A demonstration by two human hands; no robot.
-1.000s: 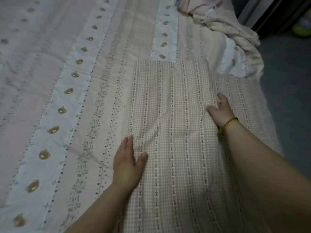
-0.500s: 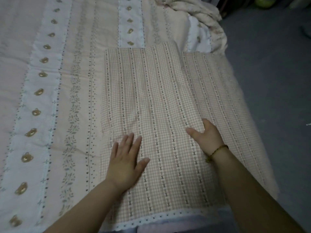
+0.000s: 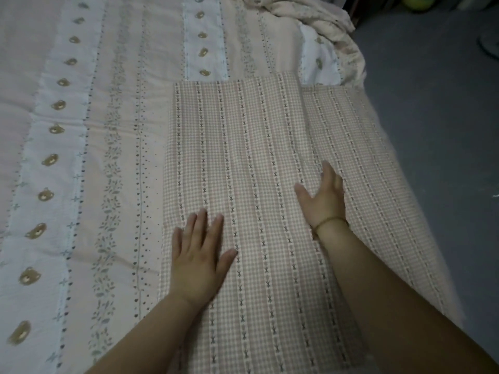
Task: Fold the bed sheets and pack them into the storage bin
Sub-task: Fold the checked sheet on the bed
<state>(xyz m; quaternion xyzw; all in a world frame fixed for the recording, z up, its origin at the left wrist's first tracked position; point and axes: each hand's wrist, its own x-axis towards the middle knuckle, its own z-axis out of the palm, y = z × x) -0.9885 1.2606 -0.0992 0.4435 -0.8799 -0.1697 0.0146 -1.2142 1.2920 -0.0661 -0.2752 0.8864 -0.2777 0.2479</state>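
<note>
A bed [image 3: 81, 130] with a patterned cover fills the view beside grey floor [image 3: 445, 130]. The checked sheet [image 3: 243, 147] lies on it, partly folded. The left hand [image 3: 198, 261] and right hand [image 3: 322, 199] press flat, fingers spread, gripping nothing. More folds and packing remain; no bin shows.

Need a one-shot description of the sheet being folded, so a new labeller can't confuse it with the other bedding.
Start at the bed, covered by a spread with white stripes of small bears. On its right side, by the grey floor, lies the checked sheet, folded flat under both hands. Unlike the spread and the crumpled cloth at the far corner, it has a fine pink grid with thin dark stripes.
</note>
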